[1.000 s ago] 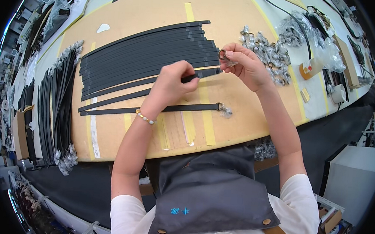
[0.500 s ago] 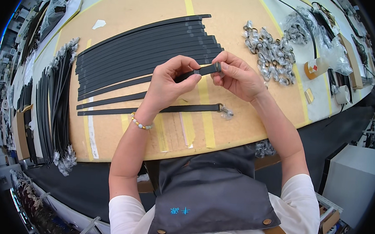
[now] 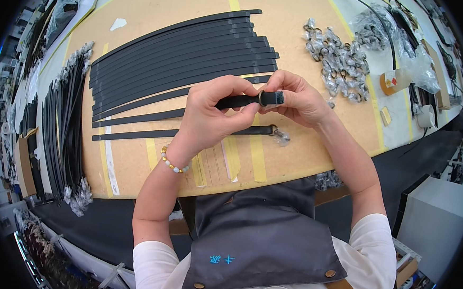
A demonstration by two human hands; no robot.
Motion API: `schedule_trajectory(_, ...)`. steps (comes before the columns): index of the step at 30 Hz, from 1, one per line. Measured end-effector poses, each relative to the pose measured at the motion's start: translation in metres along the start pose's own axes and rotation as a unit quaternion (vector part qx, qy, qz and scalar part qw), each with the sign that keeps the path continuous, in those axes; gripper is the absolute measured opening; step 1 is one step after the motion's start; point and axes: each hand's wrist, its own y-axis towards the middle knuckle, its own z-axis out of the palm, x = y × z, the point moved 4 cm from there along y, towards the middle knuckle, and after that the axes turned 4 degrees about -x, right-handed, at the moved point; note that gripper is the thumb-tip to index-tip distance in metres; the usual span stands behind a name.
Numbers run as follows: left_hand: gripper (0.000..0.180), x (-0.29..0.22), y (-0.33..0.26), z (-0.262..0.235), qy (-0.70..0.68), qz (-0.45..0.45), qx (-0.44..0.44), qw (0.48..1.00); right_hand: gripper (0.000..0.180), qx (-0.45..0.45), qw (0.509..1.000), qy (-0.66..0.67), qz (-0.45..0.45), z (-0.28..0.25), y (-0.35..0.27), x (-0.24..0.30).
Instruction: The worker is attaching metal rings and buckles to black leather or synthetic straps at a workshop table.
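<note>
Over the worktop point(image 3: 316, 149), the black strap point(image 3: 234, 102) runs left to right through the metal ring point(image 3: 261, 97), pinched left of it by the fingers of the left hand point(image 3: 209, 111), while the right hand point(image 3: 304, 102), nearer the strap's tip, closes its fingers there.

We hold a long, flat black strap point(image 3: 272, 98), its right end raised above the table point(image 3: 294, 159); a dark brassy ring point(image 3: 261, 97) encircles it just short of the squared tip; its left stretch lies flat; its middle is hidden from us.
</note>
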Motion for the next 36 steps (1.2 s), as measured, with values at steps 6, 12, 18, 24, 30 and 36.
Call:
schedule_trajectory(6,0.020,-0.009,-0.003,0.004,0.103,0.095,-0.008,0.990,0.019,-0.002,0.999,-0.039,0.009,0.005,0.001,0.003)
schedule_trajectory(12,0.024,-0.003,-0.010,0.015,0.243,0.137,0.009,0.960,0.017,-0.095,0.977,-0.192,0.018,0.014,-0.006,-0.001)
schedule_trajectory(18,0.025,0.010,-0.008,0.022,0.157,0.118,0.018,0.980,0.011,-0.146,0.944,-0.295,0.023,0.012,-0.005,-0.009)
schedule_trajectory(24,0.023,0.016,-0.003,0.014,0.130,-0.009,0.089,0.987,0.015,-0.123,0.966,-0.220,0.061,0.011,-0.006,-0.004)
schedule_trajectory(30,0.019,0.020,-0.004,0.014,0.102,-0.038,0.095,0.990,0.017,-0.088,0.967,-0.225,0.080,0.007,-0.007,-0.004)
schedule_trajectory(36,0.017,0.021,-0.004,0.012,0.077,-0.081,0.105,0.988,0.022,-0.079,0.969,-0.220,0.084,0.009,-0.006,-0.004)
